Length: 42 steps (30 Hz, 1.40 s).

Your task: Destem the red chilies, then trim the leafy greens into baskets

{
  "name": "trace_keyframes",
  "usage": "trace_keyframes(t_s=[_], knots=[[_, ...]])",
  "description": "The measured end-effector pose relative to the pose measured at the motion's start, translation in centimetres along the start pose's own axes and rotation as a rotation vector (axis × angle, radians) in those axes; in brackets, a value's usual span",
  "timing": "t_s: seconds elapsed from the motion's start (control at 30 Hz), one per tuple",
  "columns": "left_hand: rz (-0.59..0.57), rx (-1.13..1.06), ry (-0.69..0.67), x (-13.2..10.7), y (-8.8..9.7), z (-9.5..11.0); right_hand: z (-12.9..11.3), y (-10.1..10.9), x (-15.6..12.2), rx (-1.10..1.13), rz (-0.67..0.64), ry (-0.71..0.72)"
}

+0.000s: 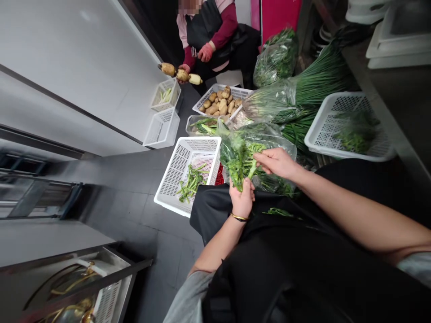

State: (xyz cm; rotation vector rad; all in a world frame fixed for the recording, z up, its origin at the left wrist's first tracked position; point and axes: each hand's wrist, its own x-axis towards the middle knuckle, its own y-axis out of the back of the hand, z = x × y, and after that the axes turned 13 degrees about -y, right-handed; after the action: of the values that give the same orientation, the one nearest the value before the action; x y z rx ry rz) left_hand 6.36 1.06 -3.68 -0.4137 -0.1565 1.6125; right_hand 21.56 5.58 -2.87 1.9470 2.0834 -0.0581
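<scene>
A leafy green vegetable with a thick pale stalk (252,169) is held up over my lap. My left hand (241,197), with a gold-coloured bracelet at the wrist, is closed around its lower part. From the other side, my right hand (276,162) pinches the stalk's upper end between thumb and fingers. Behind it, partly hidden by the greens, lies a clear plastic bag (286,146) of more greens. Left of my hands stands a white perforated basket (170,179) with several trimmed green stems (191,181) inside. Some loose leaves (279,211) lie on my black apron.
Across from me, a co-worker (205,27) in red gloves holds lotus root (182,75). Between us stand a basket of potatoes (220,102) and bagged scallions (296,94). At right, a white basket (316,134) sits beside a metal shelf (387,94). Smaller baskets (161,130) line the wall.
</scene>
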Motion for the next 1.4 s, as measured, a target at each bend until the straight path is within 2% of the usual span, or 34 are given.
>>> trace_keyframes(t_s=[0.07,0.13,0.2,0.27,0.33,0.4,0.43,0.5,0.53,0.57,0.63,0.7,0.73,0.77,0.8,0.83,0.93,1.0,1.1,1.23,1.3,1.4], knots=[[-0.077,-0.120,0.079,0.1,0.1,0.7,0.4,-1.3,-0.5,0.108,-0.007,0.089],[-0.181,-0.254,0.223,0.3,0.5,1.4,1.3,-1.6,-1.2,0.103,-0.078,0.150],[-0.249,-0.347,0.381,0.5,0.8,1.9,1.7,-0.9,-1.4,0.137,-0.161,0.111],[-0.298,-0.376,0.500,0.4,0.8,1.9,1.3,0.3,-1.3,0.263,-0.223,0.024],[-0.345,-0.368,0.539,0.0,0.3,1.5,0.6,1.1,-1.1,0.311,-0.301,-0.025],[-0.351,-0.347,0.474,-0.1,-0.1,1.1,0.0,1.2,-1.0,0.257,-0.300,-0.030],[-0.320,-0.332,0.411,0.2,0.0,1.1,0.1,1.0,-1.1,0.200,-0.237,-0.022],[-0.178,-0.274,0.256,1.6,1.1,1.6,0.8,0.5,-1.4,0.024,-0.048,0.043],[-0.072,-0.221,0.163,2.7,2.4,2.2,1.6,0.3,-1.6,-0.095,0.022,0.102],[0.052,-0.145,0.068,4.0,4.0,3.1,2.5,0.1,-1.7,-0.226,0.037,0.164],[0.318,0.088,-0.168,6.6,8.0,5.6,4.3,0.0,-1.7,-0.460,-0.059,0.245],[0.541,0.370,-0.354,8.3,11.4,8.1,5.5,-0.1,-1.3,-0.580,-0.173,0.229],[0.574,0.450,-0.417,8.7,12.4,9.1,5.7,-0.3,-1.1,-0.582,-0.201,0.194],[0.546,0.481,-0.434,8.6,12.7,9.7,5.5,-0.5,-0.9,-0.535,-0.217,0.150],[0.457,0.459,-0.407,8.2,12.4,9.8,5.0,-0.9,-0.6,-0.436,-0.223,0.103],[0.321,0.393,-0.335,7.4,11.4,9.5,4.2,-1.3,-0.4,-0.294,-0.229,0.055],[-0.107,0.133,-0.044,4.3,6.2,6.4,0.9,-2.4,0.4,0.138,-0.255,-0.054],[-0.218,0.061,0.006,2.4,2.8,4.0,-0.7,-2.6,0.8,0.253,-0.235,-0.083],[-0.233,-0.017,0.035,1.4,0.1,1.9,-1.2,-2.0,0.9,0.289,-0.185,-0.147],[-0.211,-0.151,0.142,2.1,0.0,1.9,0.0,-0.9,-0.6,0.352,-0.172,-0.188],[-0.189,-0.119,0.098,2.1,0.1,1.8,0.1,-0.5,-1.2,0.192,-0.096,-0.102],[-0.172,-0.011,-0.032,1.5,-0.1,1.1,-0.3,-0.3,-1.4,-0.156,0.122,0.088]])
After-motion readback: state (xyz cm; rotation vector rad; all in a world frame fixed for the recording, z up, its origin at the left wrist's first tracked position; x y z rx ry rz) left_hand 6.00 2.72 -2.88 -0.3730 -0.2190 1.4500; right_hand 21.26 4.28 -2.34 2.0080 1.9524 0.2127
